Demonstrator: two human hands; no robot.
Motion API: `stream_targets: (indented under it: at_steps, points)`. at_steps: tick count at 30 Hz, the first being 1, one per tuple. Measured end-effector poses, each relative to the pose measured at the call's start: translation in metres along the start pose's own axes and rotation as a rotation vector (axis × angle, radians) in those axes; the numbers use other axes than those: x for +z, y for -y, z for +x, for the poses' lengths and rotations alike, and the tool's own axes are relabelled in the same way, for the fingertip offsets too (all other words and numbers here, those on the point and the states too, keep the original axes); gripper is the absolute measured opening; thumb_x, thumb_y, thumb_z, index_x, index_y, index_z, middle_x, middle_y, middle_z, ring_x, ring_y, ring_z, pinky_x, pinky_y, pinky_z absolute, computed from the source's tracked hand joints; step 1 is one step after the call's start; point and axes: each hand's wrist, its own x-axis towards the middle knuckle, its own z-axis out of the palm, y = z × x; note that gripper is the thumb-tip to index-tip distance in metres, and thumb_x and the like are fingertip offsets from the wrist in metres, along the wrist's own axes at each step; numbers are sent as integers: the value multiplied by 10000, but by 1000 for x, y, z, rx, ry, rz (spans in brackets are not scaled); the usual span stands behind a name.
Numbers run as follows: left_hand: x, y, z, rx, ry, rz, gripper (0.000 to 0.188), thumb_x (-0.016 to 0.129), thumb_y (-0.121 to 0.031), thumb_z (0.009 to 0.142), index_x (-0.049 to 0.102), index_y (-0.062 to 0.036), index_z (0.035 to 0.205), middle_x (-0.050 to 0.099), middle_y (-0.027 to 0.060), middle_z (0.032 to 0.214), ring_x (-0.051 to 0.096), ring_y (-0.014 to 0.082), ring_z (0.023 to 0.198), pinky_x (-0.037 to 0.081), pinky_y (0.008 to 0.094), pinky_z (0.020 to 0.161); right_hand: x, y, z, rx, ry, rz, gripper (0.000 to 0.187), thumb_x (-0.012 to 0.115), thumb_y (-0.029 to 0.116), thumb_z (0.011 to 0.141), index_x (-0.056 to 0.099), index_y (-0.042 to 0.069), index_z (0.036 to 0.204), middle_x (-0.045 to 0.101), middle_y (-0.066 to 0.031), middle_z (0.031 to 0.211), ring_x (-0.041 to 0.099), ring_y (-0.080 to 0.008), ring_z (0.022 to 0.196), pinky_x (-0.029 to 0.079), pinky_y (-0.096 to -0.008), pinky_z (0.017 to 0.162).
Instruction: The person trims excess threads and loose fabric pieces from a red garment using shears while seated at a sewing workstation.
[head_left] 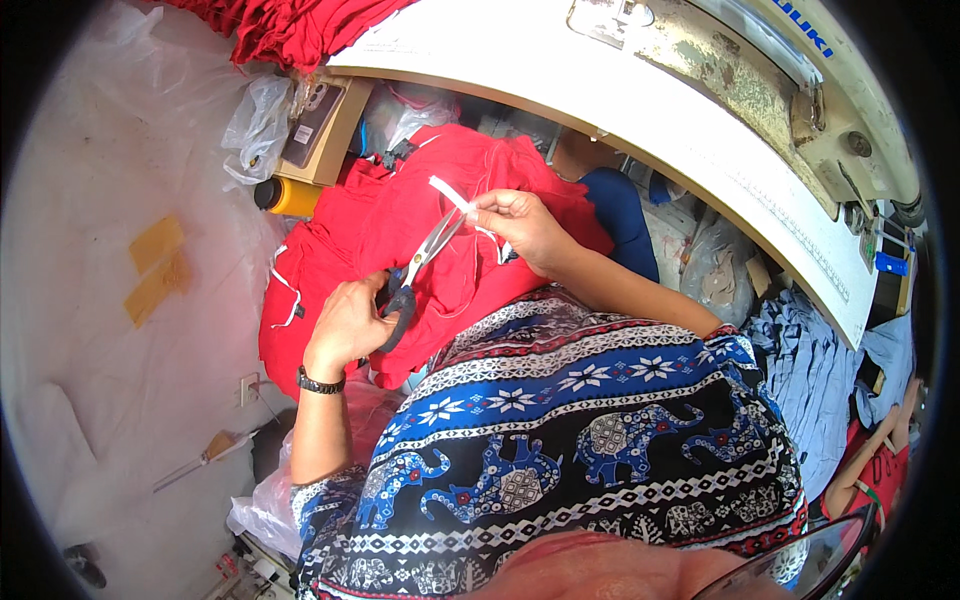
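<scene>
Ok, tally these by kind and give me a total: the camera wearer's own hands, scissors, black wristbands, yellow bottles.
Wearer's own hands: 2, left hand and right hand
Pair of scissors: 1
Black link wristband: 1
Black-capped yellow bottle: 1
Total: 5

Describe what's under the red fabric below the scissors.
A dark blue trouser leg shows past the right edge of the red fabric, apparently continuing underneath. Whatever else lies beneath is covered and cannot be seen.
</scene>
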Motion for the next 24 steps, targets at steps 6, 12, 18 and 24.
stream_targets:
  at_steps: [6,12,18,24]
  points:
    - [10,-1,11,45,7,-31,272,646,-173,717,618,17,910,565,240,656,597,399,651,459,446,614,4,-4,3,-38,81,84,148,604,70,896,647,-16,1008,679,-61,911,619,-97,841,490,-230,724]
    - [9,2,15,72,22,-21,249,642,-128,714,614,18,914,565,241,668,601,395,658,454,448,605,-4,-15,6,-49,126,-90,150,616,140,901,675,27,981,661,-15,784,525,-28,559,396,-190,443]
    - [19,18,8,122,-1,-82,150,637,-37,730,594,21,861,551,193,625,556,299,537,430,344,546,8,4,-1,28,42,-202,158,656,157,845,683,14,908,635,-55,655,570,-111,543,468,-300,512]
    - [-34,-20,83,147,-227,-300,121,653,-69,807,592,21,860,548,38,646,477,82,584,412,282,529,-15,-27,5,-270,-161,-429,234,572,176,898,645,29,1063,654,-132,966,623,-222,873,495,-349,784]
